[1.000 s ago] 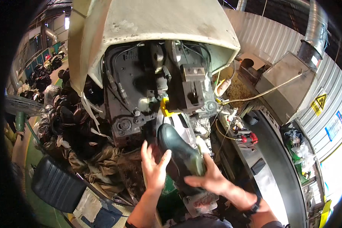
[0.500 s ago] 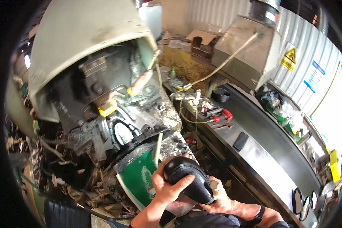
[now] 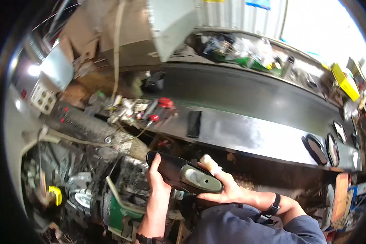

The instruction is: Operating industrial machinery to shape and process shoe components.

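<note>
Between my two hands lies a black leather shoe (image 3: 171, 170), tipped so that its opening faces up. Inside the opening sits a pale green shoe last (image 3: 196, 178) with a small dark hole in its top. My left hand (image 3: 157, 179) grips the toe end, thumb over the upper. At the heel end my right hand (image 3: 227, 189) is closed around the shoe, and one of its fingers has a white wrap. The undersides of both grips are hidden by the shoe.
A long metal bench (image 3: 248, 132) runs beyond my hands, with a black phone (image 3: 194, 123) and red-handled tools (image 3: 162, 103) on it. Several dark shoes (image 3: 316, 149) rest at its right end. A machine with a yellow part (image 3: 55, 195) stands at left.
My view has swung right, from the machine toward the bench. Both hands have kept hold of the shoe and turned it, so its opening and the last now show.
</note>
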`<state>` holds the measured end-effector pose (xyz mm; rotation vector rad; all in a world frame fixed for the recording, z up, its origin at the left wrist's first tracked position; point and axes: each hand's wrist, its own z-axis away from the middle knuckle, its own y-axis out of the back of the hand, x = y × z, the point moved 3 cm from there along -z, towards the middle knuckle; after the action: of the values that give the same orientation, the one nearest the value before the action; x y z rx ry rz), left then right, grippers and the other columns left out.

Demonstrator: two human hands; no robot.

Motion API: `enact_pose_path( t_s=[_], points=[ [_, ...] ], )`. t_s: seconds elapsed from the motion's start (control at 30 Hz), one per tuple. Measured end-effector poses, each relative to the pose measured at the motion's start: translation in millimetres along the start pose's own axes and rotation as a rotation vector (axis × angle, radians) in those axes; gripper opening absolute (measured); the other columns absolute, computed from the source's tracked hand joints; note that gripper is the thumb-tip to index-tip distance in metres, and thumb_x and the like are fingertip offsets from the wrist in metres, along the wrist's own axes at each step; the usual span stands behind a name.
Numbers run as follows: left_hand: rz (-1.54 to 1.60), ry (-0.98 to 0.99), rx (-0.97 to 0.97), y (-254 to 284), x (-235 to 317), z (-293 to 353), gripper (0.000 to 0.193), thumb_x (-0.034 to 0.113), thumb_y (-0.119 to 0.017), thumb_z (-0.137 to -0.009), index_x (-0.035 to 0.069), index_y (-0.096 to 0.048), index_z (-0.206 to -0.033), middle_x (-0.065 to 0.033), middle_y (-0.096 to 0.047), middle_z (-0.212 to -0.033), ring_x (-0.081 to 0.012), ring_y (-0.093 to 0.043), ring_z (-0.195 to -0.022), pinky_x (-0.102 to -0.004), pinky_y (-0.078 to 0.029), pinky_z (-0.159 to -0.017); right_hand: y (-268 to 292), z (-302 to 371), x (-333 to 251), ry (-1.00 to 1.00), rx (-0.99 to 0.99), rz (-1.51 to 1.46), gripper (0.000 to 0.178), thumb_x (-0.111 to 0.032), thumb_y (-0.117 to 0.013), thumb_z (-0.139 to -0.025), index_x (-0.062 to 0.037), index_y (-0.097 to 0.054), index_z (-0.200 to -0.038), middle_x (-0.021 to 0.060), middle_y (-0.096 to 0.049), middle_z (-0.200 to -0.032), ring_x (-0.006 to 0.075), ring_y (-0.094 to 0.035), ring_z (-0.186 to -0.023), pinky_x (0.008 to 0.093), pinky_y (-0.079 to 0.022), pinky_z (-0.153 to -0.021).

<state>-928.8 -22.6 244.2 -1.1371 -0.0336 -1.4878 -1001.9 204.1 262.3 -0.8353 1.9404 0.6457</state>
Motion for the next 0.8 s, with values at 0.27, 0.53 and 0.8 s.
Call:
enact_pose_path(
  t_s=[0.27, 0.53, 0.8],
  points=[
    [-0.288, 0.174, 0.109, -51.8, -133.1, -105.3, 0.047, 0.035, -0.073, -0.09, 0.005, -0.062, -0.124, -0.01, -0.068, -0.12, -0.0292, -0.066, -0.107, -0.0458, -0.052, -0.098, 104.6, 27.2, 67.3, -0.376, 0.205, -0.044, 0.075, -0.02, -0.082, -0.083, 0.0057, -0.045, -0.143, 0.0182, -0.06, -0.131, 0.0227, -0.057, -0.123, 0.0338, -0.043, -0.106],
    [-0.649, 0.497, -0.242, -107.0, -206.8, -139.5, 0.059, 0.039, -0.065, -0.096, 0.0, -0.052, -0.138, -0.0222, -0.063, -0.129, -0.0342, -0.061, -0.121, -0.0477, -0.044, -0.109, 222.8, 100.7, 136.8, -0.864, 0.98, -0.526, 0.077, -0.01, -0.079, -0.081, -0.0096, -0.045, -0.15, 0.0179, -0.064, -0.121, 0.0251, -0.066, -0.1, 0.0345, -0.057, -0.086],
    [-1.1, -0.144, -0.437, -128.0, -137.3, -275.3, 0.04, 0.022, -0.074, -0.089, -0.004, -0.068, -0.119, -0.0128, -0.073, -0.109, -0.0175, -0.068, -0.102, -0.031, -0.053, -0.091, 390.9, 254.4, 92.4, -0.718, 1.627, 0.045, 0.063, -0.022, -0.073, -0.09, -0.0005, -0.046, -0.142, 0.0118, -0.061, -0.123, 0.0215, -0.06, -0.109, 0.0371, -0.051, -0.093]
  ],
)
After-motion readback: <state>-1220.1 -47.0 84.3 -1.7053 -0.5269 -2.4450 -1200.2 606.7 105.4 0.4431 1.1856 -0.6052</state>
